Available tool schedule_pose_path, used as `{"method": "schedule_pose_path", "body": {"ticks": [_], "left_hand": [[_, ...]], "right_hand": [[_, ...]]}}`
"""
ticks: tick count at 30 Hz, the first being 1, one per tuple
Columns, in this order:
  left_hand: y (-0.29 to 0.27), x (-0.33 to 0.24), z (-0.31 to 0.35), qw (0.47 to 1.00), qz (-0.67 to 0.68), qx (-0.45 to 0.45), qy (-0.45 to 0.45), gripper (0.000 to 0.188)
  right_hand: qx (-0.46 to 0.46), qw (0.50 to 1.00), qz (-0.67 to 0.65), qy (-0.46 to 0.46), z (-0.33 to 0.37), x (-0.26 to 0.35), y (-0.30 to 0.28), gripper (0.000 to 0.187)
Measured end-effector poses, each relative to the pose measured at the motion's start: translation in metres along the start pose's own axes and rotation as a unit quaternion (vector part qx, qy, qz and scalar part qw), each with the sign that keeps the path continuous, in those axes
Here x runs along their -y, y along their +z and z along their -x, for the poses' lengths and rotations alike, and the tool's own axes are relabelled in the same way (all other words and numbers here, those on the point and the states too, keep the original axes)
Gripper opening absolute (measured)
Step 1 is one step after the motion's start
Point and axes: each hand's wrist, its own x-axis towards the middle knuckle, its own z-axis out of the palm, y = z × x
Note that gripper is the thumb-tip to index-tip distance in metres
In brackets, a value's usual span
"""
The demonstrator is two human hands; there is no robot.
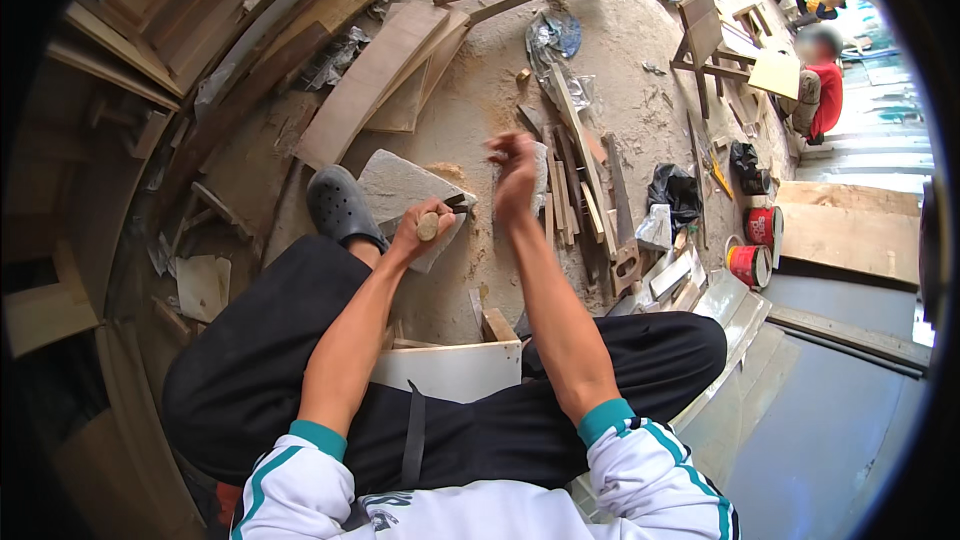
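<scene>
My left hand (408, 233) is closed around the wooden handle of a hammer (428, 227), the butt of the handle turned up toward me. Its dark metal head (457, 204) rests over the edge of a pale stone slab (392, 186) lying on the ground. To the right, my right hand (514, 176) is raised above the ground, with bent fingers smeared by motion; nothing can be made out in it. Behind that hand shows part of another pale block (541, 183). A grey clog (345, 203) on my left foot stands against the slab.
Wooden boards (365, 90) lie beyond the slab, and several wood strips (575, 165) to the right. A white panel (450, 370) sits between my legs. Red paint cans (748, 266) and a black bag (674, 192) stand right. A person in red (824, 100) sits farther off.
</scene>
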Motion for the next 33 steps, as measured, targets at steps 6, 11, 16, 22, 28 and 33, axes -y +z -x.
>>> {"method": "schedule_pose_path", "body": {"ticks": [6, 11, 16, 22, 28, 33], "left_hand": [[-0.013, 0.033, 0.004, 0.999, 0.044, -0.004, -0.020, 0.009], [-0.009, -0.014, -0.003, 0.999, 0.012, 0.025, -0.028, 0.011], [-0.022, 0.034, 0.008, 0.992, 0.106, -0.024, -0.069, 0.016], [-0.044, 0.027, 0.019, 0.942, 0.274, -0.107, -0.163, 0.020], [-0.044, 0.009, 0.006, 0.901, 0.364, -0.132, -0.198, 0.024], [-0.037, -0.004, -0.007, 0.891, 0.367, -0.203, -0.173, 0.034]], "right_hand": [[0.082, 0.994, 0.078, 0.013, 0.056, -0.024, 0.092, 0.027], [0.036, 0.994, 0.104, 0.008, 0.019, 0.003, 0.027, 0.027], [0.111, 0.975, 0.189, -0.038, 0.076, -0.040, 0.120, 0.023], [0.229, 0.942, 0.245, -0.029, 0.076, -0.038, 0.128, 0.029], [0.134, 0.910, 0.323, -0.224, 0.103, -0.020, 0.086, 0.034], [-0.032, 0.925, 0.376, -0.048, 0.106, -0.010, 0.015, 0.025]]}}
